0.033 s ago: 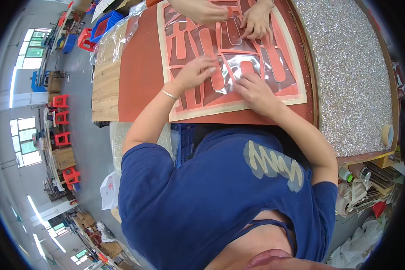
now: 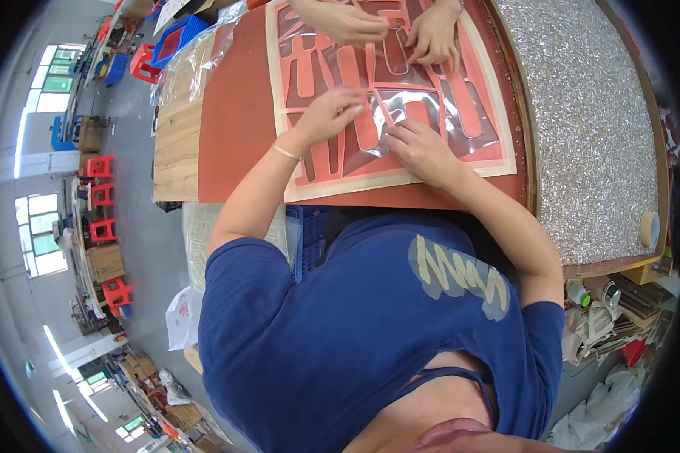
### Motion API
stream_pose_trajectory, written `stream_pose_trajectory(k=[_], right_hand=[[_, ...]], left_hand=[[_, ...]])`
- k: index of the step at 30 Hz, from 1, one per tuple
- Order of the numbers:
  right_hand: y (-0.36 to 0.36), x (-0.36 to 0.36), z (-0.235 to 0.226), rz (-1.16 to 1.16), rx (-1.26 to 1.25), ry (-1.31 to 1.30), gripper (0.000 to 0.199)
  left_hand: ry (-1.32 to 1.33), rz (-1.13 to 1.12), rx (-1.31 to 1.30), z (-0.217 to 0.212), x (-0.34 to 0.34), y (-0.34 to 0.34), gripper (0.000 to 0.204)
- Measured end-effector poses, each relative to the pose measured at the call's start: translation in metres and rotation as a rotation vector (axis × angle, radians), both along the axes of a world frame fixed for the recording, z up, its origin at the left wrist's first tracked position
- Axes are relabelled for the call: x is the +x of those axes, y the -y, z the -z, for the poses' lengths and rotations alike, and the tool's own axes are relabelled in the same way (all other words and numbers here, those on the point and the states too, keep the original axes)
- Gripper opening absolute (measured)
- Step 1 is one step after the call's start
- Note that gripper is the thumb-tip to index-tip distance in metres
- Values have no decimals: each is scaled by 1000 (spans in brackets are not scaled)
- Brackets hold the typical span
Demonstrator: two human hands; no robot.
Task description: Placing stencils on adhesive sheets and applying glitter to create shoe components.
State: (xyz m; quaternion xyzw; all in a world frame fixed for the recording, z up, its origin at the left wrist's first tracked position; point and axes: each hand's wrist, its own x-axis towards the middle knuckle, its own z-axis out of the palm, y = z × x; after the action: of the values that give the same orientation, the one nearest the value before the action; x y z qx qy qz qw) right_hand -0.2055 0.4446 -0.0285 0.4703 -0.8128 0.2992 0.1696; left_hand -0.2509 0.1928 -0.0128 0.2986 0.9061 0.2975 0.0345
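Observation:
A coral-pink sheet [image 2: 347, 68] with long cut-out shapes, glossy clear film and a cream border lies on the table in front of me. Over its left-middle part is my left hand [image 2: 326, 118], fingers stretched forward and thumb apart, slightly blurred at the tips. My right hand [image 2: 425, 153] rests low on the sheet with bent fingers pressed together. Its fingertips meet the lower end of a thin pink strip [image 2: 384, 108]; whether they grip it is hidden. Beside them is a rounded pink piece [image 2: 417, 112] amid shiny film. Another person's two hands [image 2: 347, 24] work at the sheet's far edge.
A reddish-brown mat [image 2: 234, 128] lies under the sheet, next to a wooden board [image 2: 177, 143]. To the right stands a glittery silver panel [image 2: 589, 113] with a tape roll [image 2: 648, 229] on it. A blue crate [image 2: 310, 241] sits below the table edge.
My right hand has moved up and left, its fingertips now at the thin strip. My left hand has hardly shifted. The other person's left-side hand has moved slightly to the right.

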Motion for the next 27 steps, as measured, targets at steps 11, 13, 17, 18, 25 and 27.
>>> stream_pose_trajectory(k=[11, 13, 17, 18, 25, 27], right_hand=[[35, -36, 1, -231, 574, -121, 30], [36, -40, -3, -276, 630, -168, 31], [36, -44, -6, -339, 465, -490, 13], [38, -45, -7, -353, 473, -490, 13], [42, -46, -16, -320, 389, -182, 12], [43, -49, -23, -296, 334, -102, 12]], left_hand=[[-169, -210, 197, 47, -21, 11, 25], [-239, -220, 181, 47, -20, 9, 26], [-291, -197, 175, 51, -21, 11, 25], [-296, -198, 177, 51, -20, 10, 24], [-282, -192, 158, 55, -18, 14, 27], [-273, -194, 176, 53, -18, 15, 31]])
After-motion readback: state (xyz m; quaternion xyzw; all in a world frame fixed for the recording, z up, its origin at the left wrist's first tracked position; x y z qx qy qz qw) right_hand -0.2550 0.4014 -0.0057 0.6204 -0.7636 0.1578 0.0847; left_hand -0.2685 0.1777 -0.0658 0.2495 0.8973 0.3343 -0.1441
